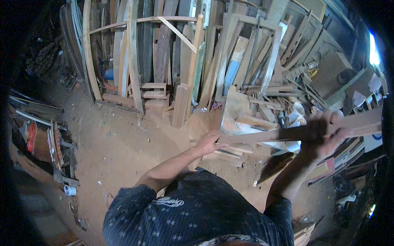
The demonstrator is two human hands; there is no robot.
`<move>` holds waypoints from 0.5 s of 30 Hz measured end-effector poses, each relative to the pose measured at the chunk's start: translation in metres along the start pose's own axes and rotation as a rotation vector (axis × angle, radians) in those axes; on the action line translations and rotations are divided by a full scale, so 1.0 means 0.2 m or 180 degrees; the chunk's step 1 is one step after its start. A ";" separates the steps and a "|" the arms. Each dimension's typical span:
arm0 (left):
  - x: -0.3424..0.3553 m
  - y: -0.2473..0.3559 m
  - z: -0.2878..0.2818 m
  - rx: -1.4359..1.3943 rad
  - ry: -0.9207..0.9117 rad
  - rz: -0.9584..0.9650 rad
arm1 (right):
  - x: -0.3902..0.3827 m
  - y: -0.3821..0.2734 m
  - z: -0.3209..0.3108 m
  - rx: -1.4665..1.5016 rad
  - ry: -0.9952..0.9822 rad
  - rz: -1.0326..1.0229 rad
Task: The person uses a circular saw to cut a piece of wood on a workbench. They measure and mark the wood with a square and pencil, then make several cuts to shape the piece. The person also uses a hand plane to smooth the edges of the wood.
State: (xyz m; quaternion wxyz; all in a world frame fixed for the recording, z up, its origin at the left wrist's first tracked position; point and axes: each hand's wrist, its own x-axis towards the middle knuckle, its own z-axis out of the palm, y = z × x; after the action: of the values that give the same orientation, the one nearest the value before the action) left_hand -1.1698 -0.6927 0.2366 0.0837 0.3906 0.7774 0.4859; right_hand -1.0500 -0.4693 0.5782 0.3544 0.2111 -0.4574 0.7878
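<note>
A long wooden board (266, 137) crosses in front of my chest, its left end near the middle of the view and its right part reaching toward the right rim. At its left end, my left hand (210, 143) has its fingers closed around the wood. Farther along to the right, my right hand (327, 132) wraps the board, with fingers over the top and the thumb on the near side. A dark shadow falls on the board beside that hand. Below the left end, several short wood pieces (227, 154) lie stacked on the dirt floor.
Upright planks and wooden frames (135, 61) lean along the far side. Offcuts (256, 119) and white buckets (296, 110) crowd the right. At left stand a wood rack (61, 151) and a small white pot (70, 190) on the dirt floor (111, 143).
</note>
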 end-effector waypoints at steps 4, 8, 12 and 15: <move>0.06 -0.40 -0.31 -0.0137 0.0561 -0.0168 | 0.28 0.37 0.06 -0.0507 0.0094 -0.0051; -0.22 -0.79 -0.63 -0.0397 0.0766 -0.1129 | 0.51 0.81 0.07 -0.1325 0.1074 -0.0210; -0.62 -0.99 -0.86 0.0124 0.1072 -0.2280 | 0.83 1.28 -0.08 -0.1750 0.0899 -0.0241; -1.02 -1.20 -0.85 -0.0023 0.1587 -0.2949 | 1.04 1.71 -0.15 -0.1591 0.0957 0.0015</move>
State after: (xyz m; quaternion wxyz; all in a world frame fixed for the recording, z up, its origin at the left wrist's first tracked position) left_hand -1.2426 -1.0037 0.0763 0.1036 -0.1218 0.8632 0.4788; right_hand -1.4445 -0.4814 0.5039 0.4574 -0.0030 -0.5802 0.6740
